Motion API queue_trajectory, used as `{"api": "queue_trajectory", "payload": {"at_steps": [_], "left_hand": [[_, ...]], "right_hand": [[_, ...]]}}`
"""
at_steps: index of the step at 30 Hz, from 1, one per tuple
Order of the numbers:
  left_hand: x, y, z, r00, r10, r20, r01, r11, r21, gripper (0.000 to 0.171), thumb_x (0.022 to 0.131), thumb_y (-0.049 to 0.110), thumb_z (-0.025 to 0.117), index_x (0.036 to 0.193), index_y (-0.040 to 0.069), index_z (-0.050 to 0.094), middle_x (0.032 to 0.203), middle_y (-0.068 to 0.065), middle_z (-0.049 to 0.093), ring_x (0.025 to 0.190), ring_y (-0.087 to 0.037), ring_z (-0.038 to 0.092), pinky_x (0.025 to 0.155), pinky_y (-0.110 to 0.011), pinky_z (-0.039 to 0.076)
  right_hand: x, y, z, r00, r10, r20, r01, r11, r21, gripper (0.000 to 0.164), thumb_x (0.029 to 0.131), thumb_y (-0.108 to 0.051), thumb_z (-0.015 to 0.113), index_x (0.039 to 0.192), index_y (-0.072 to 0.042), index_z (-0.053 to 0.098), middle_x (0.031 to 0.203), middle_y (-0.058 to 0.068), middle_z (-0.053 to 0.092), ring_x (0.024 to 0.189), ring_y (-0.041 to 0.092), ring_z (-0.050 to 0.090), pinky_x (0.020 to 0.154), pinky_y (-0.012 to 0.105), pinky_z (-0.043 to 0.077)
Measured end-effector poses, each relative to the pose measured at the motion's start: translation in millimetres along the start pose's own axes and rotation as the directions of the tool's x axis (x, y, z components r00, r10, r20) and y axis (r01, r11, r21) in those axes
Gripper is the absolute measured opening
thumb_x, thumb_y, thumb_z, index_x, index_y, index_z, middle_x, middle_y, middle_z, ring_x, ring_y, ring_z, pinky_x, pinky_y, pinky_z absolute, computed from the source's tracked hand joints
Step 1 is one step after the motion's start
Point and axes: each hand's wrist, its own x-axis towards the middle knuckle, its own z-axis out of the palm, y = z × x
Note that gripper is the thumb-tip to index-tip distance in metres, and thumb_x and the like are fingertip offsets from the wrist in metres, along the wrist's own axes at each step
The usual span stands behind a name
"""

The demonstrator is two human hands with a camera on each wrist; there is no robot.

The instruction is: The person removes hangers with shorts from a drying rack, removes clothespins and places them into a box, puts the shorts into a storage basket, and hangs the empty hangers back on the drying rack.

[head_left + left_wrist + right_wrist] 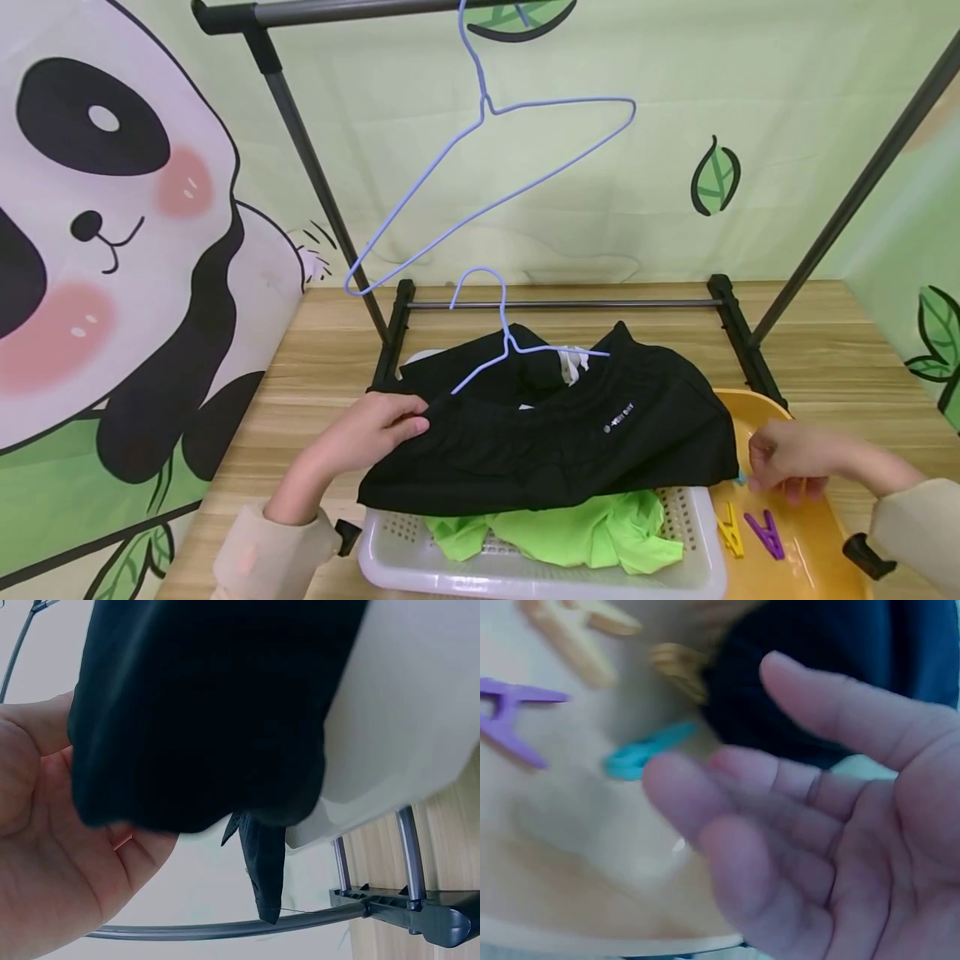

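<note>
In the head view, black shorts (pixel 555 450) with a gathered waistband and small white print lie over the white basket. A blue hanger (pixel 504 325) stands up out of the waist opening, its lower part hidden in the cloth. My left hand (pixel 375 429) grips the shorts at the left end of the waistband, thumb in front. My right hand (pixel 795 458) is over the orange basin with bent fingers and holds nothing. In the right wrist view, its fingertips are close to a teal clothespin (pixel 649 750). A purple clothespin (pixel 510 712) and yellow clothespins (pixel 566 637) lie nearby.
The white basket (pixel 540 581) holds bright green cloth (pixel 562 537). The orange basin (pixel 813 554) stands to its right. Behind them is a dark clothes rack (pixel 566 304), with a second blue hanger (pixel 480 215) hanging from its top bar. A panda-printed backdrop (pixel 172 275) covers the wall.
</note>
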Motion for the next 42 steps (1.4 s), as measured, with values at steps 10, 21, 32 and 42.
{"api": "queue_trajectory", "payload": {"at_steps": [10,21,32,42], "left_hand": [[-0.8,0.0,-0.7,1.000,0.006,0.000,-0.006,1.000,-0.003,0.008,0.087,0.016,0.054,0.084,0.011,0.059,0.063,0.007,0.044,0.059,-0.004,0.041,0.057,-0.019,0.036],[-1.2,0.2,-0.6,1.000,0.006,0.000,-0.006,1.000,-0.003,0.008,0.088,0.016,0.054,0.085,0.011,0.060,0.063,0.007,0.044,0.060,-0.004,0.042,0.057,-0.019,0.036],[-0.8,-0.6,-0.1,1.000,0.005,0.000,-0.005,1.000,-0.005,0.008,0.087,0.015,0.054,0.084,0.011,0.059,0.062,0.007,0.043,0.060,-0.004,0.041,0.057,-0.019,0.036],[1.5,-1.1,-0.1,1.000,0.000,-0.012,0.000,1.000,0.001,0.007,0.087,0.014,0.055,0.085,0.011,0.060,0.064,0.006,0.045,0.061,-0.005,0.042,0.057,-0.019,0.037]], "right_hand": [[-4.4,-15.4,-27.3,0.974,-0.207,0.090,0.191,0.968,0.161,0.017,0.082,-0.016,0.058,0.082,0.000,0.056,0.070,0.006,0.058,0.054,0.017,0.058,0.043,0.020,0.043],[-7.2,-34.9,-50.3,0.949,-0.315,0.003,0.314,0.946,0.084,0.024,0.085,-0.018,0.057,0.094,0.003,0.054,0.071,0.009,0.058,0.058,0.015,0.055,0.051,0.028,0.047],[-8.4,-56.5,-57.6,0.901,-0.379,-0.209,0.394,0.919,0.029,0.030,0.086,-0.016,0.056,0.103,0.007,0.050,0.074,0.003,0.058,0.062,0.015,0.053,0.056,0.026,0.047],[-1.5,-75.1,-54.0,0.809,-0.438,-0.391,0.424,0.897,-0.127,0.033,0.085,-0.019,0.058,0.112,0.000,0.054,0.106,0.013,0.059,0.081,0.003,0.053,0.066,0.021,0.047]]}}
